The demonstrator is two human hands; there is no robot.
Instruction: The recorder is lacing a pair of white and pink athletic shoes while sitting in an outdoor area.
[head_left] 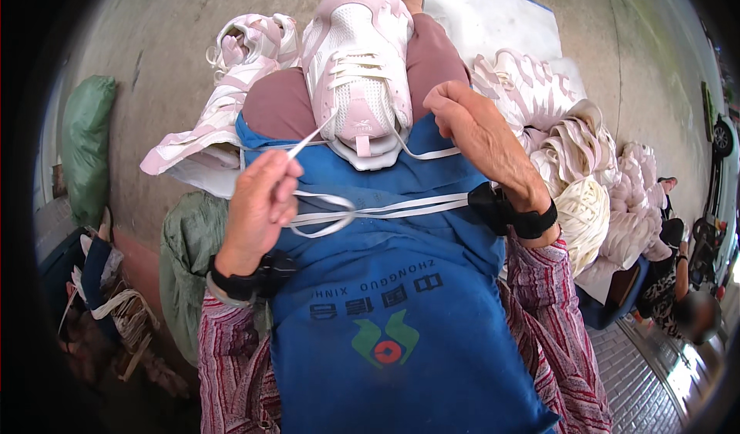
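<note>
A white and pale pink shoe upper (354, 87) lies across my lap, its tongue towards me. White shoelace (312, 136) runs through its eyelets, with a loose end on each side. My left hand (262, 203) is closed, pinching the end on the left, pulled taut from the upper. Raised to the right of the upper, my right hand (482, 129) has its fingers curled together. The other lace end passes behind that hand, and what its fingers hold is hidden. White cord tied in a loop (339, 214) crosses my blue apron (385, 280) below the upper.
More pink and white uppers (216, 118) are at the left. Stacked uppers (532, 87) and a bundle of white laces (582, 218) sit to the right. Green sacks (86, 145) stand farther left. A person (674, 295) sits at the far right, near a parked car (722, 145).
</note>
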